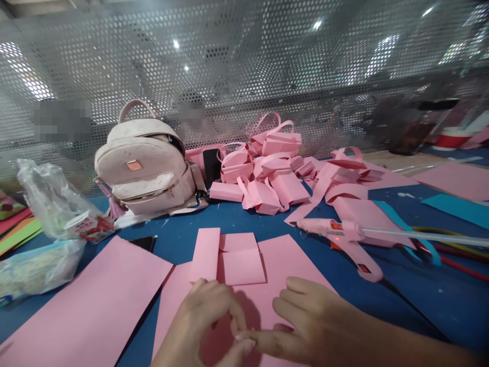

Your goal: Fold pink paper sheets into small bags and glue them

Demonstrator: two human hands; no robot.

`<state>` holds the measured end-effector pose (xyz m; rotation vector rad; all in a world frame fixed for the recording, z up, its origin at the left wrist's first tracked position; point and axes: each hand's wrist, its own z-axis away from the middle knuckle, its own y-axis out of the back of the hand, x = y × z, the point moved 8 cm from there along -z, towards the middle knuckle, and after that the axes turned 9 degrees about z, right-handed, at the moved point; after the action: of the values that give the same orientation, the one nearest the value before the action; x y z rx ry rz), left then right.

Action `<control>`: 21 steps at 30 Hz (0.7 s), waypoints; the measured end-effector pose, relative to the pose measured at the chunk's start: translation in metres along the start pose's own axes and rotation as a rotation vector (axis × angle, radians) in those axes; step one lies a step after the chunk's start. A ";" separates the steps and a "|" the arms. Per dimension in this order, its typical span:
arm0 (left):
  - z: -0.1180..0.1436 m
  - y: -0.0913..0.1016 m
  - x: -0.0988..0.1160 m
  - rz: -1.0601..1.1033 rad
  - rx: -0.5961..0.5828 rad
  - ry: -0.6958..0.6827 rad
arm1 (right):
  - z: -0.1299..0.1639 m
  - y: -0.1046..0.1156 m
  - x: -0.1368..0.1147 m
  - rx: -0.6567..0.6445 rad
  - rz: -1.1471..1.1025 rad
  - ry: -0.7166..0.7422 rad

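Observation:
My left hand is closed in a pinch, thumb and forefinger meeting at the tip of my right forefinger. Whether something small lies between them I cannot make out. My right hand stretches its forefinger out to that pinch, its other fingers loosely bent and apart, with nothing visible in them. Both hands are over a large pink paper sheet. Just beyond my left hand lies a folded pink paper piece, with an upright-looking flap on its left side. A pink glue gun lies to the right.
Several pink paper bags are heaped at the back, beside a pale backpack and a phone. Another pink sheet, plastic bags and a small box lie left. The glue gun's cord runs right; perforated metal panel behind.

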<state>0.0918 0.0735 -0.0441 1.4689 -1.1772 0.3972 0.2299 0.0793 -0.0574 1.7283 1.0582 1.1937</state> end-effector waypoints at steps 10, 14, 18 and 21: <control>0.002 -0.001 0.007 -0.022 0.026 0.000 | -0.001 0.005 -0.002 0.024 0.010 -0.001; 0.002 -0.001 0.007 -0.037 0.018 -0.009 | 0.000 0.006 -0.001 0.051 0.037 -0.011; 0.001 -0.001 0.006 -0.050 0.008 -0.007 | -0.001 0.005 -0.001 0.037 0.030 -0.005; 0.001 -0.002 0.006 -0.057 0.004 -0.016 | -0.001 0.005 -0.001 0.046 0.036 -0.008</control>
<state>0.0961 0.0695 -0.0406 1.5078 -1.1447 0.3492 0.2295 0.0767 -0.0533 1.7928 1.0624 1.1923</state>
